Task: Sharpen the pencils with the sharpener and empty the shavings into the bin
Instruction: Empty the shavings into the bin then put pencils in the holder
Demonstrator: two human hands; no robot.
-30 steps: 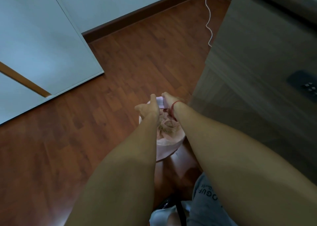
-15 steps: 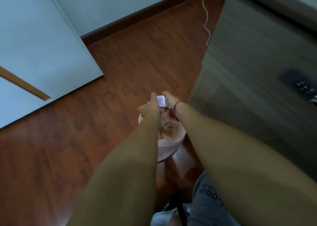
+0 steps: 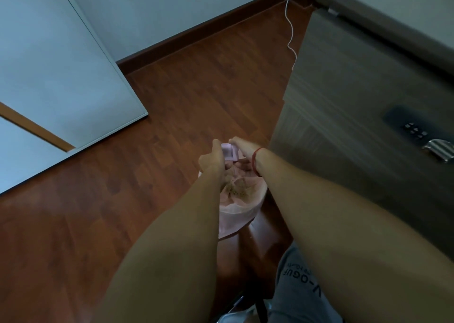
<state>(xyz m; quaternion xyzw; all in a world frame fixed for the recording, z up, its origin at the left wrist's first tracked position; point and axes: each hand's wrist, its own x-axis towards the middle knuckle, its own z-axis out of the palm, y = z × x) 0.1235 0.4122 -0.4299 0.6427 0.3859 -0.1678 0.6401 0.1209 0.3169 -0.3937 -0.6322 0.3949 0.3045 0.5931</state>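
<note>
Wooden floor [image 3: 186, 89]; bin [image 3: 235, 216] just at 6 o'clock of the lilac sharpener [image 3: 228, 152], which left hand [image 3: 211, 158] and right hand [image 3: 242, 150] pinch together. Light, rigid, probably slick plastic; hold the flat sides.

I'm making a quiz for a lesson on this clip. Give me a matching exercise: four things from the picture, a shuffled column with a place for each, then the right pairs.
Things:
1 sharpener
2 bin
3 white cable
4 red band

Places:
a at the far wall, beside the cabinet
b round the right wrist
c on the floor, under the hands
d between the left hand and the right hand

Pairs: 1-d; 2-c; 3-a; 4-b
</note>
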